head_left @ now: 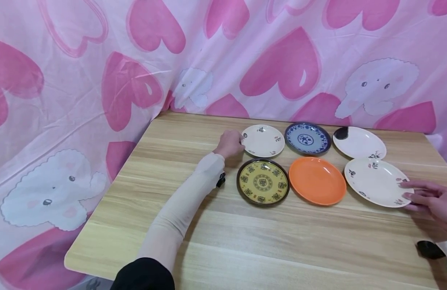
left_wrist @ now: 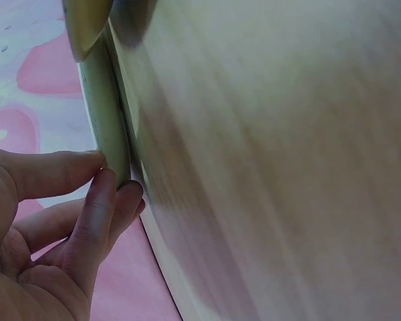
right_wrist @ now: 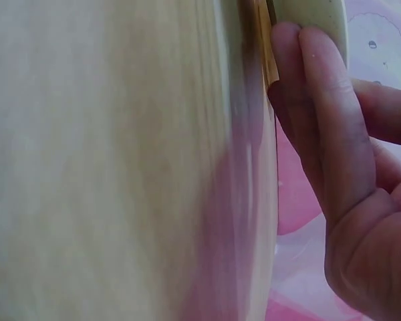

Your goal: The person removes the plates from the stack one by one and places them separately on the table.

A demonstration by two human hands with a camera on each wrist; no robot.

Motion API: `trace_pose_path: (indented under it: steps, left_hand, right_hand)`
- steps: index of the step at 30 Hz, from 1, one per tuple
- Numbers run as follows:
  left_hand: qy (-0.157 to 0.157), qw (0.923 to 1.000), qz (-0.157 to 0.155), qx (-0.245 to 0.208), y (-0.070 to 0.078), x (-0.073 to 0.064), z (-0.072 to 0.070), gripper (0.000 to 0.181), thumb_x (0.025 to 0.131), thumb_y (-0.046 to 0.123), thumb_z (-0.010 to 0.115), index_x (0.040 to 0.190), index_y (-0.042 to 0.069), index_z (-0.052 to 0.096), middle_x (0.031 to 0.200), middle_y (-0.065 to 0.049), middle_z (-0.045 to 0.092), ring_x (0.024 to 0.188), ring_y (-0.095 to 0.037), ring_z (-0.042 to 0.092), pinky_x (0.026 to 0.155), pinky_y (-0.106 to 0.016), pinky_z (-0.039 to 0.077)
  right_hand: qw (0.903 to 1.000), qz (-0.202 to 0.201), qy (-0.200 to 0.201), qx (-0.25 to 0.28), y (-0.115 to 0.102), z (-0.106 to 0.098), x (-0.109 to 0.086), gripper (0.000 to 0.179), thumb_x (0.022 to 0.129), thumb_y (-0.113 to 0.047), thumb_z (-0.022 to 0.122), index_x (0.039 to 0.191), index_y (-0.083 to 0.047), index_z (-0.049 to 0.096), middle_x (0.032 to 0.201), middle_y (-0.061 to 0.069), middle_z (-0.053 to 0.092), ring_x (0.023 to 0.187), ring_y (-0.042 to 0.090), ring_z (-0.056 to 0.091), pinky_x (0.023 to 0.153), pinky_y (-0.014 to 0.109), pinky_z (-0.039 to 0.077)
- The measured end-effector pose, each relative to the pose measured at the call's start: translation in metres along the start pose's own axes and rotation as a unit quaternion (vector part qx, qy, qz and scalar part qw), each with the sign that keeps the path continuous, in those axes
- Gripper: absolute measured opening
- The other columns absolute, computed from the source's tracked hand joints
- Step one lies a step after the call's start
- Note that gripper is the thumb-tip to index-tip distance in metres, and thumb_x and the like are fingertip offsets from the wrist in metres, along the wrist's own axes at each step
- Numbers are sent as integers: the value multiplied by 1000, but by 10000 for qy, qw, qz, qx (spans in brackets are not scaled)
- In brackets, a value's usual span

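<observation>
Six plates lie in two rows on the wooden table. My left hand (head_left: 230,144) pinches the left rim of the white patterned plate (head_left: 263,140) in the back row; in the left wrist view its fingertips (left_wrist: 101,180) meet at that plate's edge (left_wrist: 107,114). At the front right, my right hand (head_left: 431,201) holds the right rim of another white patterned plate (head_left: 375,183). The right wrist view shows two fingers (right_wrist: 334,87) extended against this plate's underside (right_wrist: 321,13). That plate's far edge overlaps the white plate with a black patch (head_left: 359,143).
A blue-and-white plate (head_left: 307,139) sits mid back row. In front are a yellow plate with a dark rim (head_left: 263,182) and an orange plate (head_left: 317,181). Behind and left of the table (head_left: 245,249) hangs a pink heart-patterned cloth (head_left: 209,52).
</observation>
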State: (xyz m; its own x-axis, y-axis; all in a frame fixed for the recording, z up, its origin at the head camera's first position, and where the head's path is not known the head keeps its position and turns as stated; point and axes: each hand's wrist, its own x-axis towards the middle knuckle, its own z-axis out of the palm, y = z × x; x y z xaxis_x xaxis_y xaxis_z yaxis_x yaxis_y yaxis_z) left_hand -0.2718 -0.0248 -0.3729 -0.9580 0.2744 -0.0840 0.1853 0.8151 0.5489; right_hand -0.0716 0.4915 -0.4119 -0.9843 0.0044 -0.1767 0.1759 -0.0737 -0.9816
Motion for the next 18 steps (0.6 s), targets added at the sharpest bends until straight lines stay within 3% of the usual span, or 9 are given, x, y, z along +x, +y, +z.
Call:
trace_pose_path:
  steps: [3, 9, 14, 16, 18]
  left_hand:
    - [-20, 10000, -13, -31, 0, -1, -1, 16, 80, 11, 67, 96, 7, 70, 125, -5, 62, 117, -27, 52, 107, -43, 37]
    - [18, 10000, 29, 40, 1, -2, -2, 6, 80, 11, 67, 84, 7, 69, 124, -5, 62, 117, -26, 54, 106, -42, 39]
    - [-5, 10000, 29, 65, 0, -1, -1, 10, 81, 12, 67, 89, 7, 69, 125, -4, 62, 117, -26, 53, 106, -42, 39]
    - [-5, 10000, 58, 47, 0, -1, -1, 13, 81, 12, 67, 93, 8, 69, 125, -5, 61, 117, -25, 54, 106, -41, 40]
    - [5, 9999, 95, 65, 0, 0, -1, 14, 81, 13, 66, 94, 8, 70, 125, -5, 62, 116, -24, 54, 105, -39, 42]
  right_hand:
    - [9998, 132, -71, 104, 1, -2, -2, 38, 85, 10, 55, 101, -20, 72, 79, -1, 68, 74, 8, 67, 61, 26, 57]
    - [9994, 341, 32, -49, 0, -4, -3, 37, 84, 8, 58, 99, -23, 72, 76, -1, 68, 70, 9, 67, 60, 26, 57]
    - [9987, 460, -68, -218, -2, -4, -3, 36, 84, 7, 58, 97, -23, 72, 77, -2, 69, 70, 9, 67, 60, 25, 57]
    - [9971, 553, -113, -515, -4, -4, -3, 37, 85, 7, 56, 96, -25, 72, 78, -2, 70, 69, 10, 67, 59, 27, 57]
    - [9908, 683, -145, -1157, -8, -3, -2, 38, 87, 4, 56, 95, -31, 71, 75, -4, 70, 66, 11, 67, 57, 28, 57]
